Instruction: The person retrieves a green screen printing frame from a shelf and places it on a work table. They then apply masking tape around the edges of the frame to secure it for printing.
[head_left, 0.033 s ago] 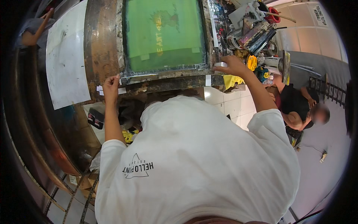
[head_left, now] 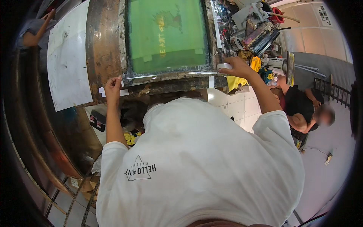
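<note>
A green silk-screen frame (head_left: pixel 168 49) with a faint printed design lies on the worn work table. Along its near edge a clear strip of tape (head_left: pixel 170 74) is stretched from one side to the other. At the near left corner my left hand (head_left: pixel 112 87) is closed, thumb and fingertips pinching the end of the strip. Beyond the near right corner, my right hand (head_left: pixel 239 67) grips a roll of tape (head_left: pixel 224 66), its fingers partly covering it. Small white tape pieces (head_left: pixel 211 81) stick to the table's near edge.
A large white sheet (head_left: pixel 70 56) lies to the left on the brown table (head_left: pixel 102 41). Ink-stained containers and tools (head_left: pixel 257 34) crowd the right side, above a yellow cloth (head_left: pixel 237 82). Another person (head_left: pixel 302 104) sits at the far right; part of someone (head_left: pixel 34 34) shows at the upper left.
</note>
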The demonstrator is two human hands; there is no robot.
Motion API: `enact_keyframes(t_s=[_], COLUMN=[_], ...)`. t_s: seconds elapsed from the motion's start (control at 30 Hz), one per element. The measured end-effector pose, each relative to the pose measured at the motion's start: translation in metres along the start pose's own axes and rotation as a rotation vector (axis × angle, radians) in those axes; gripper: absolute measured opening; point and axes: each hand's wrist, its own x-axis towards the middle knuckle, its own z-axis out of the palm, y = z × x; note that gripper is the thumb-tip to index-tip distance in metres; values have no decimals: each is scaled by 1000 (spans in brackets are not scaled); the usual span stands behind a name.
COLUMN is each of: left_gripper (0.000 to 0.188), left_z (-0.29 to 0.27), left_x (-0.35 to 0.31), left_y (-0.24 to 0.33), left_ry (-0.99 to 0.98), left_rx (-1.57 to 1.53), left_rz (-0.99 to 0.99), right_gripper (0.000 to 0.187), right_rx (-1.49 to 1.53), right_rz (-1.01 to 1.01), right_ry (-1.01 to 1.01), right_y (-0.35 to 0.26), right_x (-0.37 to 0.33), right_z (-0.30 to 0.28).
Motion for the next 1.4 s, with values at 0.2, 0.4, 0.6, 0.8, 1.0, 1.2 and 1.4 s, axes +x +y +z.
enact_keyframes(t_s=[0.2, 0.4, 0.6, 0.8, 1.0, 1.2, 1.4], left_gripper=[27, 29, 25, 16, 15, 15, 12], left_z=[-2, -3, -13, -73, -155, -210, -290], left_x=[13, 10, 7, 10, -27, -25, -13], left_y=[11, 19, 12, 67, 215, 267, 285], left_ry=[40, 26, 19, 232, 501, 681, 659], left_rx=[18, 58, 17, 3, 118, -203, -579], left_rz=[74, 108, 77, 401, 748, 1065, 1287], right_gripper=[51, 54, 53, 48, 45, 30, 25], right_rx=[103, -18, -41, 100, 111, -164, -343], right_rz=[-2, 30, 49, 130, 93, -364, -697], right_ry=[41, 165, 166, 321, 562, 1014, 1377], right_y=[-8, 7, -6, -80, -167, -213, -270], right_x=[-9, -2, -2, -43, -100, -165, -206], right_z=[-9, 23, 18, -17, -73, -122, -139])
